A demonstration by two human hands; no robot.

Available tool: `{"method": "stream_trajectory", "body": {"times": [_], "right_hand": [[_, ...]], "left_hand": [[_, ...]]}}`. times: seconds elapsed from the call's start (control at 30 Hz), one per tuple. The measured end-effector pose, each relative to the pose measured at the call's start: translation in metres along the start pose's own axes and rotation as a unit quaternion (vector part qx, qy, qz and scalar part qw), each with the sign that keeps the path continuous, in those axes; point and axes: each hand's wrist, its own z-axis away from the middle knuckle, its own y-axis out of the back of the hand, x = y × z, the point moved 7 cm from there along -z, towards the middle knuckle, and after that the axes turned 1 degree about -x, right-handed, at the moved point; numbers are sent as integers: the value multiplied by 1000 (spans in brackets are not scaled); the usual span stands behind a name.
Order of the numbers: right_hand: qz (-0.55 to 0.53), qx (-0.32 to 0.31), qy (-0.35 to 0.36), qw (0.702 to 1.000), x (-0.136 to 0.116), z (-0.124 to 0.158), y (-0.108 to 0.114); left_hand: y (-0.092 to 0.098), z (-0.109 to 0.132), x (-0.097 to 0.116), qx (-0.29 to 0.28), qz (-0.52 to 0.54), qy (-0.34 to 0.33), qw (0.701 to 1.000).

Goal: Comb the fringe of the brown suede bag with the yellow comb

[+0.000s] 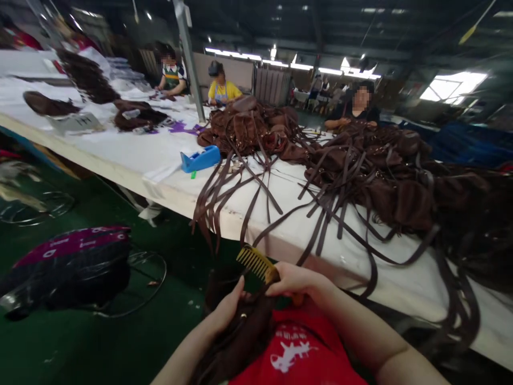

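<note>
A dark brown item (pixel 256 321) with a small shiny stud lies over the lap, against a red apron (pixel 308 347) with a white print. My left hand (pixel 230 307) is closed on its left side, thumb on top. Above the item, my right hand (pixel 290 279) is wrapped round a yellow wide-toothed comb (pixel 256 262), whose teeth point down and to the left. The fingertips of my right hand are close to the brown item; whether they also hold it is unclear.
Brown bags with long straps (pixel 256 128) are heaped on the white table (pixel 160 166), straps hanging over its edge. A blue tape dispenser (pixel 201 159) stands left of them. A stool with a dark, purple-topped cover (pixel 80 267) is at left. Several people sit beyond.
</note>
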Motion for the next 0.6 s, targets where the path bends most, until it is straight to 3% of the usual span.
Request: {"method": "stream_trajectory", "body": {"times": [0.07, 0.17, 0.27, 0.33, 0.5, 0.6], "right_hand": [[-9, 21, -2, 1000, 6, 4, 7], [-5, 38, 7, 999, 4, 5, 8], [23, 57, 17, 998, -2, 2, 3], [35, 69, 24, 997, -5, -1, -3], [18, 130, 30, 991, 6, 1, 0], [11, 192, 19, 981, 18, 12, 17]], "left_hand": [[-13, 4, 9, -9, -15, -50, 999], [-25, 12, 36, -21, -124, -141, 982], [-31, 5, 43, -31, -208, -118, 971], [-36, -4, 39, -68, -217, -83, 970], [-50, -9, 28, -246, -71, -58, 965], [-45, -6, 20, -259, 63, -43, 963]]}}
